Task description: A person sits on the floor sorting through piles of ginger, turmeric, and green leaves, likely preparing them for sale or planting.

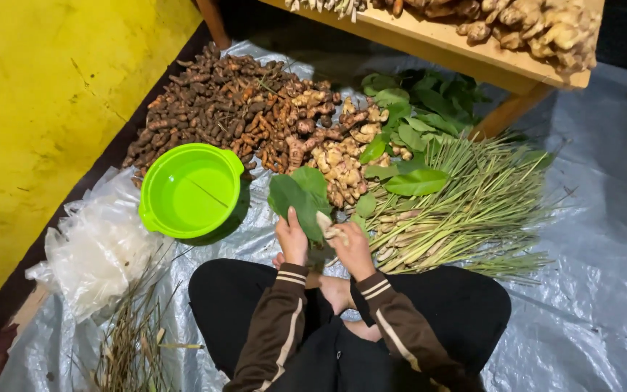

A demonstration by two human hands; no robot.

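You sit cross-legged, both hands busy with greens over a plastic sheet (589, 290)
Your left hand (292, 238) has its fingers closed on broad green leaves (297, 196); your right hand (353, 247) grips a pale stalk (326, 223), beside the lemongrass pile (466, 210) and green basin (190, 190)

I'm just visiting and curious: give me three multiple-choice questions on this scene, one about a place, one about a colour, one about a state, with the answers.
1. Where does the plastic basin sit?
A. On the wooden table
B. On the sheet, left of the hands
C. On the person's lap

2. What colour is the basin?
A. Bright green
B. Red
C. Blue

3. What is the left hand doing?
A. Resting flat on the sheet
B. Holding green leaves
C. Gripping the basin

Answers: 1 B, it stands on the plastic sheet beside the dark roots. 2 A, it is plainly lime green. 3 B, the fingers close on the leaves while the right hand holds a pale stalk end.
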